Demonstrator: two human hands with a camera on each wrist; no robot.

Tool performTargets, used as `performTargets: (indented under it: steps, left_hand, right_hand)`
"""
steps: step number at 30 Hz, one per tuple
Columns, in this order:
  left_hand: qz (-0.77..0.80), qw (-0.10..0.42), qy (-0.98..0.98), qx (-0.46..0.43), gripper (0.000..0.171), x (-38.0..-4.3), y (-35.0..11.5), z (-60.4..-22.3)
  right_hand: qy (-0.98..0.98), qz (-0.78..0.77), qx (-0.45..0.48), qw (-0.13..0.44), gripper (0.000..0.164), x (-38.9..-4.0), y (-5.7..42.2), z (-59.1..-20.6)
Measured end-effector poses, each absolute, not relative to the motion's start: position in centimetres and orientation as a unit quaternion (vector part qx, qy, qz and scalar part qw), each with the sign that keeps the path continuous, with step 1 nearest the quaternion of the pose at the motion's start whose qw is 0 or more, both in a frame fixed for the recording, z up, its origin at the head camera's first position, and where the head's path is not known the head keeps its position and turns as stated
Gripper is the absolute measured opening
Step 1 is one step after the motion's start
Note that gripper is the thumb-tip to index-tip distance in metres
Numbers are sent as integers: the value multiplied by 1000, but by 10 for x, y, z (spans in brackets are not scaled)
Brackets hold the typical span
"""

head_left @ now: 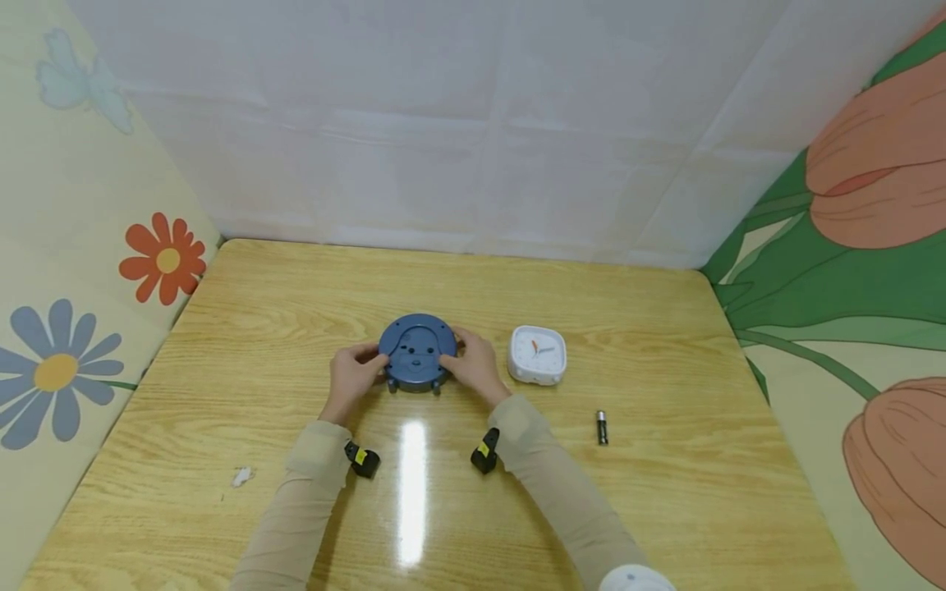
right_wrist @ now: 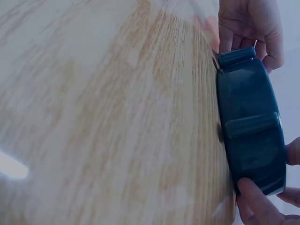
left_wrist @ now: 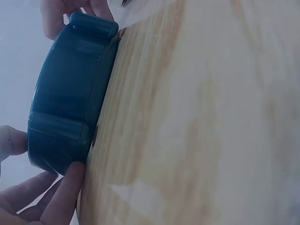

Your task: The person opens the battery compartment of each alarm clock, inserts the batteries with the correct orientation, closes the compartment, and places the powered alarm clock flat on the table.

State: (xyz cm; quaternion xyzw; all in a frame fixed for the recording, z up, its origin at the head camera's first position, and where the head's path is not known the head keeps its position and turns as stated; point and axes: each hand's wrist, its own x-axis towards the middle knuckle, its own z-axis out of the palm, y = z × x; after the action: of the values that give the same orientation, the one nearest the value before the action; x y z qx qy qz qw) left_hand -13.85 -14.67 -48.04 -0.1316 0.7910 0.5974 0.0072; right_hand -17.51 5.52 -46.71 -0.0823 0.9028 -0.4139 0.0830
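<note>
A round dark blue clock (head_left: 417, 332) lies on the wooden table with its back up, showing small knobs and a recessed panel. My left hand (head_left: 351, 382) grips its left side, the thumb on the back near the rim. On the opposite side, my right hand (head_left: 479, 367) holds it the same way. Two stubby feet stick out of the clock's near edge. From the left wrist, the side wall of the clock (left_wrist: 68, 89) shows, fingertips (left_wrist: 72, 185) low against it. In the right wrist view a fingertip (right_wrist: 251, 190) presses the clock (right_wrist: 248, 96) near the tabletop.
A white square clock (head_left: 537, 355) sits face up to the right of the blue one. Nearer on the right lies a black and silver battery (head_left: 602, 428). A small white scrap (head_left: 241, 476) is at the left. White cloth (head_left: 458, 164) hangs behind the table.
</note>
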Motion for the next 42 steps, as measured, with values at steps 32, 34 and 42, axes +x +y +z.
performTargets:
  steps: [32,34,42]
  left_hand:
    - [589,-24,795,-141,36,-135,-141,-468]
    - [586,-26,797,-142,36,-135,-141,-467]
    - [589,-31,795,-145,35,-136,-142,-464]
  right_hand:
    - [882,-459,-57,88,54,-174,53,-466]
    - [882,-461,-55,88,54,-174,53,-466]
    - [874,-474,-45,99,55,-173,53,-467]
